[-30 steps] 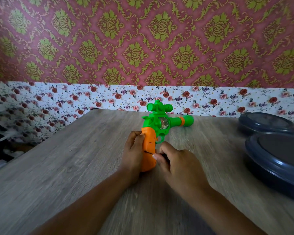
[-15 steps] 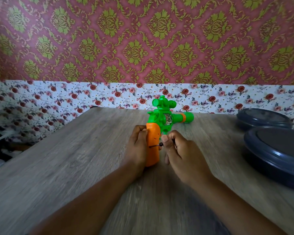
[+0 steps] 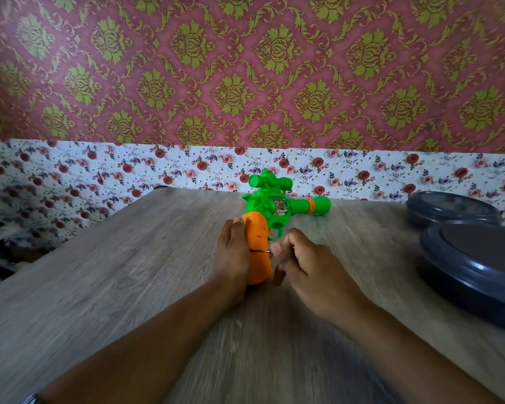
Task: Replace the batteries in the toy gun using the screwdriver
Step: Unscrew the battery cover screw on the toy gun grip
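A green toy gun (image 3: 274, 204) with an orange grip (image 3: 258, 252) stands on the wooden table (image 3: 129, 272), barrel pointing right. My left hand (image 3: 233, 258) grips the orange grip from the left side. My right hand (image 3: 309, 266) pinches a small screwdriver (image 3: 261, 251), most of it hidden in the fingers. Its thin dark shaft lies level, with the tip against the right face of the orange grip.
Two dark blue round lidded containers (image 3: 475, 275) sit at the right of the table, one behind the other (image 3: 449, 208). A floral wallpapered wall (image 3: 245, 83) rises just behind the table's far edge. Dark shelving shows past the table's left edge.
The gun was tipped up from lying more sideways to standing on its grip. My right hand brought the screwdriver's tip to the orange grip and has kept it there.
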